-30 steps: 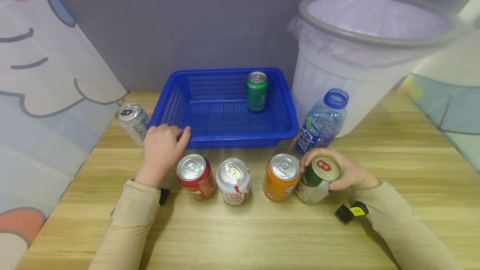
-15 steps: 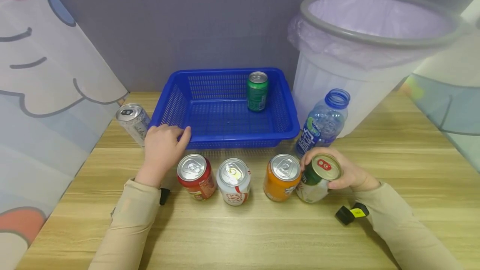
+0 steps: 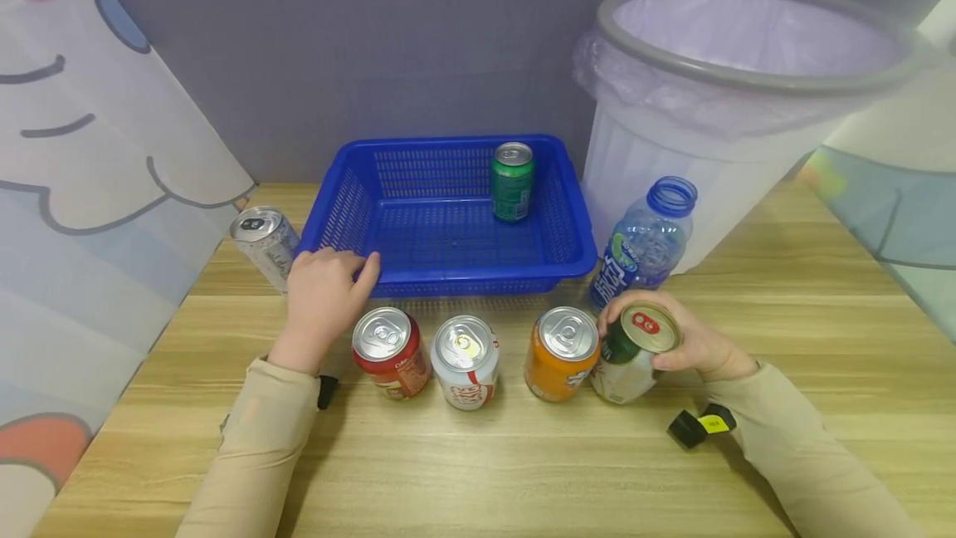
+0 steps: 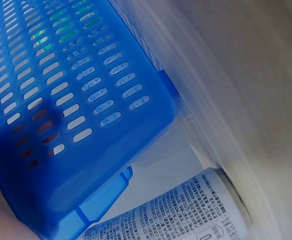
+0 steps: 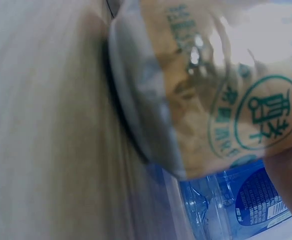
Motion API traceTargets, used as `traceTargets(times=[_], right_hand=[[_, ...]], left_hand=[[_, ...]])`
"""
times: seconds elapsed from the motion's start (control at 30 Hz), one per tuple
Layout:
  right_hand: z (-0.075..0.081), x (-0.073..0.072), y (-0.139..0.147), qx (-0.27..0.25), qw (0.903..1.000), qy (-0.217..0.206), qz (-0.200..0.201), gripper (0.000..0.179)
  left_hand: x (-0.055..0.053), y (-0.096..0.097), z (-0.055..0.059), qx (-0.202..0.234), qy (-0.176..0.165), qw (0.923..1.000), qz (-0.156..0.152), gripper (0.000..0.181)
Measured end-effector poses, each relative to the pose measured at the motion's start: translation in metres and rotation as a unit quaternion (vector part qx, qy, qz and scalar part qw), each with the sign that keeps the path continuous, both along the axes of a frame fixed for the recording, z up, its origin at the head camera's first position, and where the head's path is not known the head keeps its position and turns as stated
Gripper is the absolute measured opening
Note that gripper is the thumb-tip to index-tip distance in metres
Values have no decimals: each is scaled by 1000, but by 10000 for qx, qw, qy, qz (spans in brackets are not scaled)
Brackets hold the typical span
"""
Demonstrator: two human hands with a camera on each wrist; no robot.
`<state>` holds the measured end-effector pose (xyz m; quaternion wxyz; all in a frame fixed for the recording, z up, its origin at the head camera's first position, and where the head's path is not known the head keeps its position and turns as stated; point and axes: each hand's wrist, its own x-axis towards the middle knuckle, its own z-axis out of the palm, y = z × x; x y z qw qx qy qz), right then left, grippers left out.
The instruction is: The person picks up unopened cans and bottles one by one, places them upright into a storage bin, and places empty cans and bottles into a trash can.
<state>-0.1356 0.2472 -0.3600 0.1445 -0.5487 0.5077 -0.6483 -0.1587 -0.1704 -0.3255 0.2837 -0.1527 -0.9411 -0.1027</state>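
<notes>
The gold-lidded can (image 3: pixel 633 362) is at the table's (image 3: pixel 478 480) right-hand part, lid up; contact between its base and the table cannot be confirmed. The right hand (image 3: pixel 696 340) grips it from the right: the thumb lies against the near side below the lid, and the fingers wrap round the far side. The right wrist view shows the can's printed wall and lower edge close above the wood. The right sleeve (image 3: pixel 810 459) runs from the lower right corner up and leftward to the wrist. A black piece with a yellow label (image 3: pixel 700 425) sits beside that wrist.

Immediately left of the gripped can is the orange can (image 3: pixel 562 359); contact between the two cannot be determined. Just behind the right hand is the bottle (image 3: pixel 648 239), in front of the bin (image 3: pixel 717 164).

The left hand (image 3: pixel 323 295) grips the near left corner of the basket (image 3: pixel 478 276), fingers bent over the rim, thumb pointing right along it. The left sleeve (image 3: pixel 257 447) slopes up from the lower edge. The silver can (image 3: pixel 270 251) is beyond this hand, at the basket's left; the red can (image 3: pixel 394 359) is to its right, nearer the person.
</notes>
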Motion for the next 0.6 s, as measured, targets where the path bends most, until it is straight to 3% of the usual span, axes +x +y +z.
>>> traceTargets(times=[0.6], right_hand=[[4,1,2,-301,9990,-258,-220,41]], left_hand=[[1,1,2,26,-64,10000,25,45]])
